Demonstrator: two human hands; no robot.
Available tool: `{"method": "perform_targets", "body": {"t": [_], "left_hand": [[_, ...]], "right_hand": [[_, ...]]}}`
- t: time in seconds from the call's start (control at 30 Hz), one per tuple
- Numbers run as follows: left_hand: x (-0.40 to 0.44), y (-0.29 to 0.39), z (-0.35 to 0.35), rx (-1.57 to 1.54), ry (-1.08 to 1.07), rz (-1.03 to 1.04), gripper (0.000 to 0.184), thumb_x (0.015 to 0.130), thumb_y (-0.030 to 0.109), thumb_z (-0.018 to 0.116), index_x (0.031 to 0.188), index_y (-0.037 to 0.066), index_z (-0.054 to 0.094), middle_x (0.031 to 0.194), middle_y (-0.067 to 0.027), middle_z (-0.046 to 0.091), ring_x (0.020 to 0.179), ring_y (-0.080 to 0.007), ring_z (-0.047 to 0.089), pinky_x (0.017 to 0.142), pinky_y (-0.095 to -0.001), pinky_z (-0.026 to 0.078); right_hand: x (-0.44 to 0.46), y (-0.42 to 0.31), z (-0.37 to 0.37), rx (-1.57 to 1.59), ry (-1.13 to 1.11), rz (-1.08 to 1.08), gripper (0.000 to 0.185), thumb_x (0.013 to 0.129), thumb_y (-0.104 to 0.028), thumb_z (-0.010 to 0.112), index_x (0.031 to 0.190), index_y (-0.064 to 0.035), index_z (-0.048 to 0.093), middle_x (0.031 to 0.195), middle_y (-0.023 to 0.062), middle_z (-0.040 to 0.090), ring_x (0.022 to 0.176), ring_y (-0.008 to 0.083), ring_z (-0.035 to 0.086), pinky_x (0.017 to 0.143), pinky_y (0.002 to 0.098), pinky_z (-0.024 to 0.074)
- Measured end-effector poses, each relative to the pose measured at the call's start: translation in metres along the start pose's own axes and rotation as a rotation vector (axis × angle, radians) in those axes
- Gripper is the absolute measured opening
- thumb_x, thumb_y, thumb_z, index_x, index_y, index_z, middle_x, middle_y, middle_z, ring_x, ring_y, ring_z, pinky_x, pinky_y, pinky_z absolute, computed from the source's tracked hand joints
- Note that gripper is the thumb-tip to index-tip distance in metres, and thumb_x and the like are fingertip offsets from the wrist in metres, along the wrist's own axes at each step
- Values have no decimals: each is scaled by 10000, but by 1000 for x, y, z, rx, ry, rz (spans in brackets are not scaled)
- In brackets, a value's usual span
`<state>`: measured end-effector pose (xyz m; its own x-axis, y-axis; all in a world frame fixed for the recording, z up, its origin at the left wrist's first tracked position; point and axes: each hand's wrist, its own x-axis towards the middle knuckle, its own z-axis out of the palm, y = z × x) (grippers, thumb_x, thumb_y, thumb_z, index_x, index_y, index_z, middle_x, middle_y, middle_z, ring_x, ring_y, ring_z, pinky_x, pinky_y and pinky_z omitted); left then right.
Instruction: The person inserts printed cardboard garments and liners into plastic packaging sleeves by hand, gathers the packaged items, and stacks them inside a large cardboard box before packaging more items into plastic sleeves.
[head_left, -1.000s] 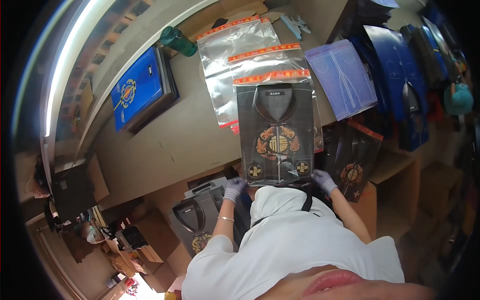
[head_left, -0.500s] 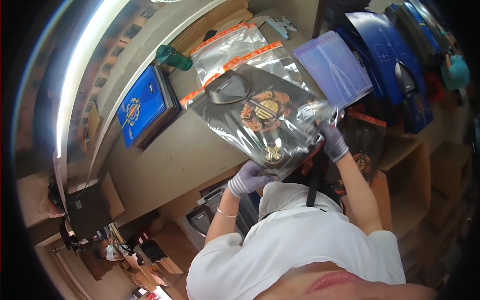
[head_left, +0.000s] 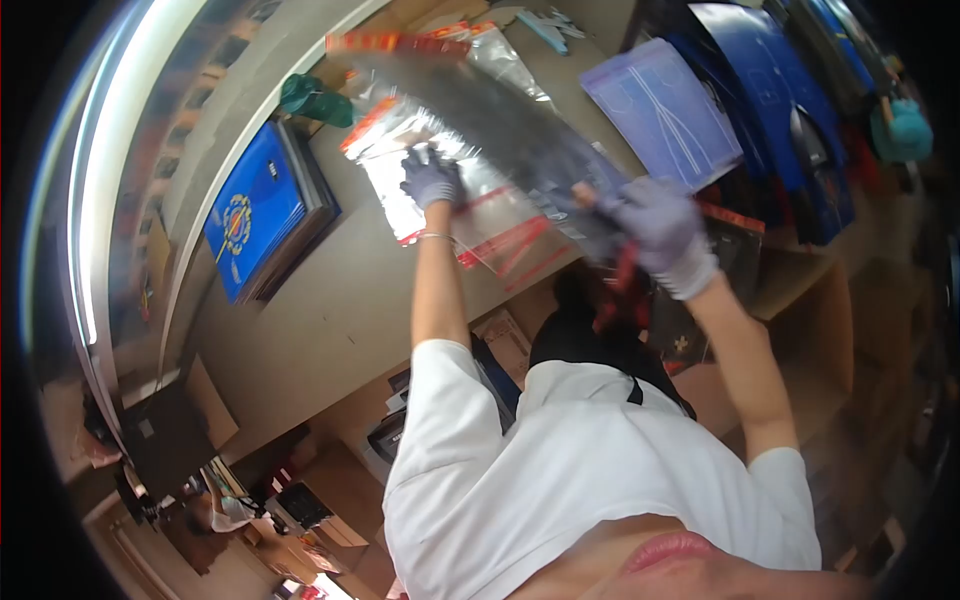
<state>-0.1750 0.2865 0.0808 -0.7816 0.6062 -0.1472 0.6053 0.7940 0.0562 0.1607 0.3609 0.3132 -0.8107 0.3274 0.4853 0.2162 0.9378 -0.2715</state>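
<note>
My right hand [head_left: 660, 225], in a grey-purple glove, grips the near end of a bagged black shirt [head_left: 490, 115]. The shirt is tilted and smeared by motion, so its front print does not show. To its left, my gloved left hand [head_left: 432, 177] rests with fingers apart on clear plastic bags [head_left: 385, 190] that have red printed edges. These bags lie on the table, partly covered by the shirt. Another bagged dark shirt [head_left: 735, 245] is low on the right, behind my right forearm.
A stack of blue folded shirts [head_left: 262, 215] lies at the table's left, beside a green bottle [head_left: 316, 100]. Purple-blue printed sheets [head_left: 665, 115] lie on the right, near blue garments [head_left: 770, 90]. A cardboard box [head_left: 800, 320] stands below right. People are in the background.
My left hand has let go of the bagged shirt and moved forward onto the clear bags. My right hand has swung the shirt up onto its side, away from face-up.
</note>
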Motion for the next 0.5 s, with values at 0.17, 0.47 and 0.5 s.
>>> {"method": "perform_targets", "body": {"t": [0.17, 0.47, 0.5], "left_hand": [[19, -64, -12, -931, 160, -17, 306, 841, 104, 467, 1118, -15, 519, 928, -95, 603, 748, -182, 540, 688, -268, 439], [-139, 18, -2, -874, -108, 448, 213, 733, 168, 656, 868, 23, 579, 867, -128, 562, 803, -258, 546, 727, -348, 447], [-151, 42, 0, -685, 50, 680, 265, 673, 198, 685, 844, 28, 576, 843, -138, 544, 790, -315, 529, 746, -406, 434]], "right_hand": [[-109, 7, 127, 306, -297, 305, 215, 762, -104, 526, 938, -151, 641, 788, 81, 584, 756, 262, 573, 713, 351, 470], [-152, 188, 105, 776, -255, 1929, 821, 726, -702, 449, 1097, 30, 469, 813, 166, 625, 599, 241, 632, 466, 294, 469], [-143, 200, 116, 715, -307, 1946, 825, 721, -715, 435, 1109, 13, 467, 839, 157, 625, 636, 234, 640, 501, 289, 482]]}}
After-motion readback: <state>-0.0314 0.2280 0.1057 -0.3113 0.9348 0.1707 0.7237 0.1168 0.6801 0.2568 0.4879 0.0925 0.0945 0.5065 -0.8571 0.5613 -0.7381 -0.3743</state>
